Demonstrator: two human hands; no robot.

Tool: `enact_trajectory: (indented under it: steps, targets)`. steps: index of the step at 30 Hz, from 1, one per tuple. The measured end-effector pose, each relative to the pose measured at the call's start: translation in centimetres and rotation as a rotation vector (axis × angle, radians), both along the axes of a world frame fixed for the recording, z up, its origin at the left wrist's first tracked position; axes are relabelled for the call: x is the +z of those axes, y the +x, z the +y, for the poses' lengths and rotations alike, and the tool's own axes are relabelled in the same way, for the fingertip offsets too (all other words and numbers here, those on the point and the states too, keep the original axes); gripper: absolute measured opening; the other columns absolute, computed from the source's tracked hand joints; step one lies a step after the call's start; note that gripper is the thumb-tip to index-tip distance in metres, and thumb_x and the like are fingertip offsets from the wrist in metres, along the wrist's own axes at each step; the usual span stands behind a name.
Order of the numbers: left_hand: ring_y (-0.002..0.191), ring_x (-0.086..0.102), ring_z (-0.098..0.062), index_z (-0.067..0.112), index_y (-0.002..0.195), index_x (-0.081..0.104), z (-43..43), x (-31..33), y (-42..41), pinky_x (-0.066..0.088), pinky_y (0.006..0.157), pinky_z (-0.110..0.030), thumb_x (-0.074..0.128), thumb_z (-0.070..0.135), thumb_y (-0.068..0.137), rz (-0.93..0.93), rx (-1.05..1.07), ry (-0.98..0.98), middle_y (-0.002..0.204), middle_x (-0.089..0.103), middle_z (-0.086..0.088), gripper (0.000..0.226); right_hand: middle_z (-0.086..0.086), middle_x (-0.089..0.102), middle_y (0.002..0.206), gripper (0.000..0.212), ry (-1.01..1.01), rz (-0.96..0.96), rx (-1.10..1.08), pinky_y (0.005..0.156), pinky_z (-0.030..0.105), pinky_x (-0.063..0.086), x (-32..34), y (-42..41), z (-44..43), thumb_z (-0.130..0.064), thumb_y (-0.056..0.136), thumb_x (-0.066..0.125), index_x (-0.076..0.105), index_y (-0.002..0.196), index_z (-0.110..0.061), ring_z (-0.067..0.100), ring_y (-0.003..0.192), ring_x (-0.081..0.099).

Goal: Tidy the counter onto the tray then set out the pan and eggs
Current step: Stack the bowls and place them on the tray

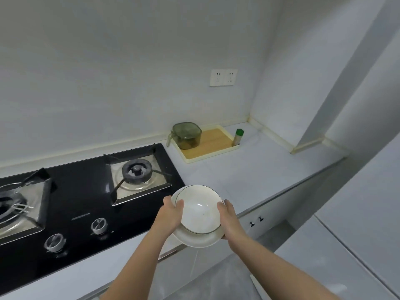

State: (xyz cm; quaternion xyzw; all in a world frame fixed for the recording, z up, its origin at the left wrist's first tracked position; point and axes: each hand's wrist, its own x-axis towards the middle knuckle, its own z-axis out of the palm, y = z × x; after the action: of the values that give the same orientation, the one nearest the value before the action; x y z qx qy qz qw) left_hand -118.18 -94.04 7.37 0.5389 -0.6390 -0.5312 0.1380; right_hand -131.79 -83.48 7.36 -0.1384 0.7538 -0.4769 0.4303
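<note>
While our left grip (171,215) and right grip (229,219) clasp a bowl (199,210) nested on a plate (194,241), the pair hangs over the front edge of the worktop (249,169), just right of the stove (86,191). Both pieces are white, and the bowl carries a thin dark line round its rim. It is tilted, its mouth turned toward us. Our left thumb lies over the bowl's left rim and our right thumb presses on its right rim. The other fingers are mostly hidden behind the plate, and each grip is closed on the stack from its own side.

Far back on the worktop, against the wall, lies the tray (191,161), cream-rimmed with a wood-coloured floor. A green see-through container (187,135) with a handle stands in its left rear corner. A small bottle (237,138) with a green cap stands upright at the tray's right rim; from here we cannot tell whether it sits inside the rim or just beside it. The bowl and plate are well apart from the tray, with a stretch of worktop between. The stove is black glass with two burners (136,171). A double socket (223,77) sits on the wall above the tray.
</note>
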Motion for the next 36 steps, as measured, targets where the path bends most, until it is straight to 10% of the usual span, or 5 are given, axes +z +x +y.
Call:
enact_trajectory:
  steps: [10, 22, 36]
  targets:
    - [0.099, 0.047, -0.025, 0.011, 0.136, 0.033, -0.8, -1.2, -17.2, 0.036, 0.082, -0.034, 0.035, 0.037, 0.1, -0.027, 0.0, 0.004, 0.119, 0.052, -0.011, 0.044, 0.002, 0.051, 0.124, 0.052, 0.088, 0.041, -0.034, 0.072, 0.031, 0.045, -1.0, -17.4, -1.3, -0.047, 0.095, 0.038, 0.034, 0.14, -0.023, 0.023, 0.107, 0.051]
    - [0.088, 0.053, -0.029, 0.003, 0.122, 0.05, -6.8, -5.3, -32.2, 0.044, 0.073, -0.035, 0.04, 0.041, 0.096, -0.149, -0.174, -0.019, 0.113, 0.053, -0.017, 0.047, 0.005, 0.051, 0.115, 0.052, 0.176, 0.15, -0.163, 0.091, 0.038, 0.042, -4.8, -30.5, -4.4, -0.043, 0.097, 0.039, 0.037, 0.138, -0.012, 0.026, 0.106, 0.049]
    - [0.11, 0.051, -0.031, 0.011, 0.132, 0.045, -13.1, -8.3, -40.5, 0.044, 0.096, -0.041, 0.035, 0.044, 0.098, -0.301, -0.342, -0.027, 0.122, 0.047, -0.014, 0.049, 0.007, 0.057, 0.11, 0.035, 0.216, 0.245, -0.18, 0.095, 0.04, 0.043, -8.3, -37.5, -9.4, -0.038, 0.098, 0.04, 0.058, 0.111, -0.011, 0.027, 0.106, 0.054]
